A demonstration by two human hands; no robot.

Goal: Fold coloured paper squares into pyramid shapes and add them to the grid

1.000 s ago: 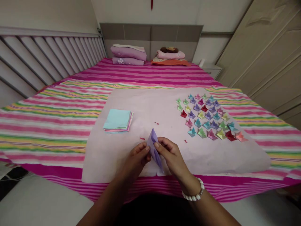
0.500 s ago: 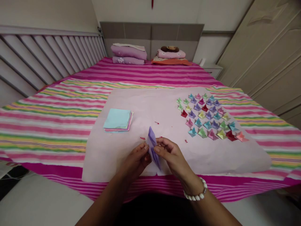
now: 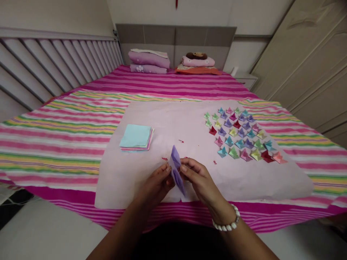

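Note:
A folded sheet of purple paper (image 3: 175, 162) is held upright between my two hands, its point facing away from me. My left hand (image 3: 159, 180) pinches its left side with thumb and fingers. On the other side, my right hand (image 3: 197, 177), with a white beaded bracelet on its wrist, grips the paper's right edge between thumb and fingertips. Beyond my left hand lies a stack of square paper (image 3: 136, 136) with a light blue sheet on top. Several small folded paper boats (image 3: 240, 133) in many colours stand in rows at the right.
A large pale sheet (image 3: 162, 119) covers part of the striped bed (image 3: 67, 144). Small red scraps (image 3: 215, 162) lie around my hands. Folded bedding (image 3: 149, 61) rests by the headboard (image 3: 176, 34). A white railing (image 3: 54, 65) runs along the left.
The folds of the purple paper stand slightly wider apart, and my right thumb has shifted a little along its edge. My left hand is nearly still.

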